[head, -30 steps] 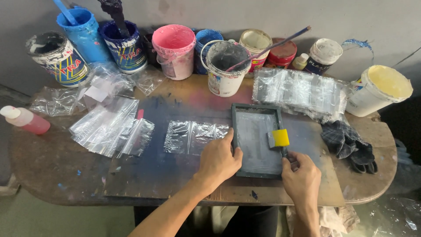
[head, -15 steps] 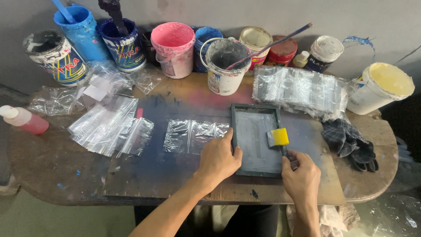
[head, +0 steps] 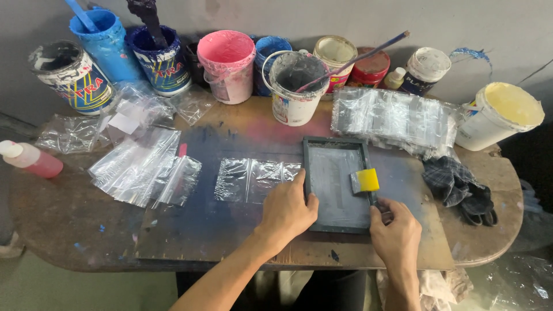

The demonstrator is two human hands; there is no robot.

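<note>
A dark green framed printing screen (head: 336,142) lies flat on a stained board (head: 207,230). My left hand (head: 286,212) presses on the frame's left edge, thumb along the rail. My right hand (head: 396,232) grips the handle of a small yellow squeegee (head: 366,180), whose blade rests on the grey mesh near the frame's right side. A clear plastic bag (head: 247,179) lies flat just left of the frame, partly under it.
Paint buckets line the wall: blue (head: 102,40), pink (head: 226,57), white with a stick (head: 295,86), cream (head: 498,115). Stacks of clear bags lie at left (head: 141,167) and back right (head: 391,118). A dark cloth (head: 458,187) and a pink bottle (head: 31,158) sit at the sides.
</note>
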